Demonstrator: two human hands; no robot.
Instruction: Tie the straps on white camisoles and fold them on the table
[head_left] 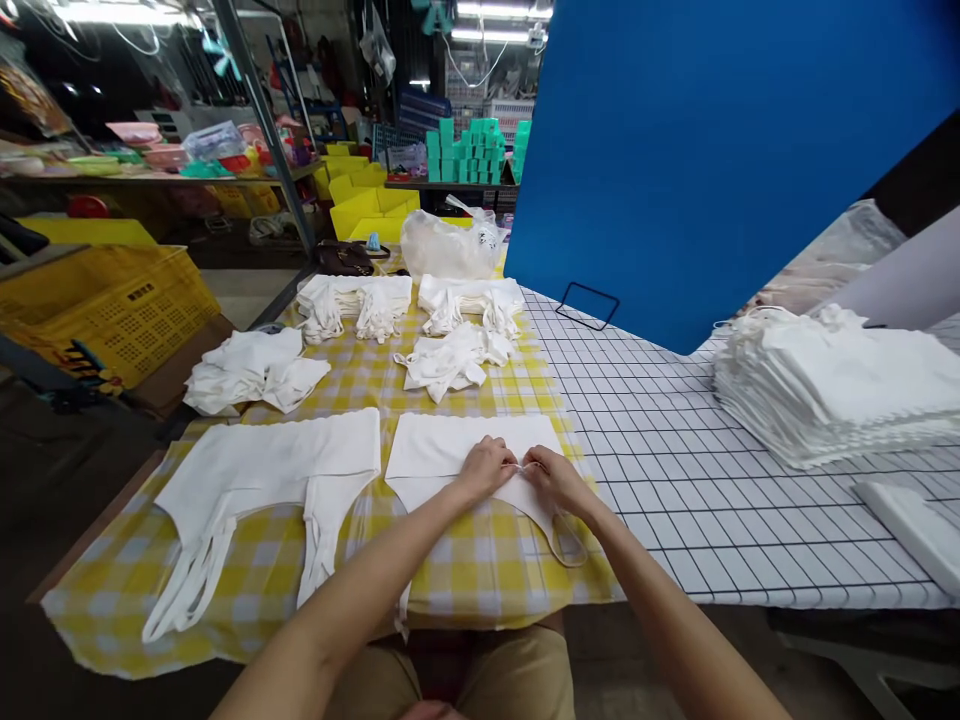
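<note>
A white cloth garment (442,450) with thin straps lies flat on the yellow checked cloth (465,570) right in front of me. My left hand (486,466) and my right hand (551,477) rest on its lower edge, almost touching, both pinching a thin white strap between fingertips. A loop of that strap (568,545) curls down to the right below my right hand. Another flat white garment (274,470) with long straps lies to the left, untouched.
Folded and loose white garments (450,360) sit in piles farther back, with a clear plastic bag (448,245). A tall stack of white cloth (832,395) stands right on the grid-patterned surface (645,440). A blue board (712,150) rises behind; a yellow crate (112,300) is left.
</note>
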